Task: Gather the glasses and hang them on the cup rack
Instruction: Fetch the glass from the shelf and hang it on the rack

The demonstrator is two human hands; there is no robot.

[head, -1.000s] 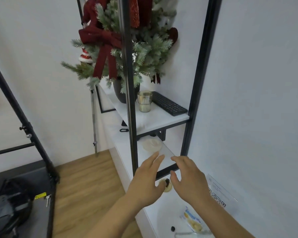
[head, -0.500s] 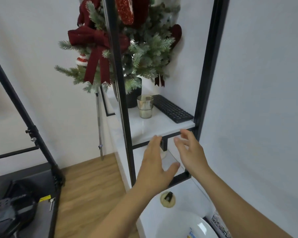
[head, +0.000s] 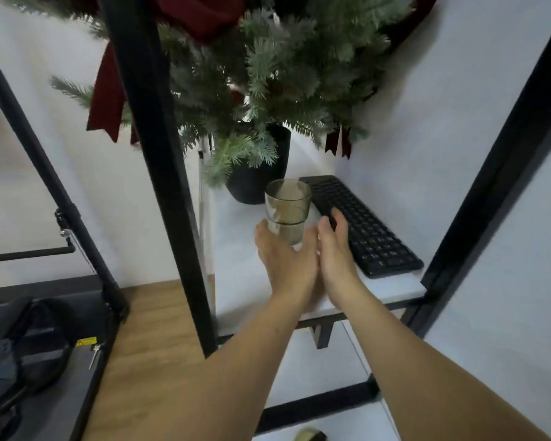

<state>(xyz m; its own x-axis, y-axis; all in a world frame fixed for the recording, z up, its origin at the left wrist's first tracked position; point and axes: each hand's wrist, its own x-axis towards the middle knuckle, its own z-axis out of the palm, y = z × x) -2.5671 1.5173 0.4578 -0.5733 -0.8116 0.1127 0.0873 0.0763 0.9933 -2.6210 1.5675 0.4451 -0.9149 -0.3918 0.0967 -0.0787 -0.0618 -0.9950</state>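
A smoky, olive-tinted glass (head: 288, 205) stands upright on the white shelf (head: 242, 249), between a black plant pot and a keyboard. My left hand (head: 283, 262) reaches in from below and cups the lower part of the glass, fingers on its left side and thumb on its right. My right hand (head: 334, 249) is just right of the glass with its fingers stretched out flat, over the keyboard's left edge and holding nothing. No cup rack is in view.
A black keyboard (head: 360, 224) lies on the shelf to the right. A small fir tree with red ribbons in a black pot (head: 258, 179) stands behind the glass. A black frame post (head: 169, 192) rises at left. Lower shelves and wooden floor (head: 147, 361) lie below.
The view has moved closer to the shelf. Both hands rose from the lower shelf level up to the glass, and my left hand closed around its lower part.
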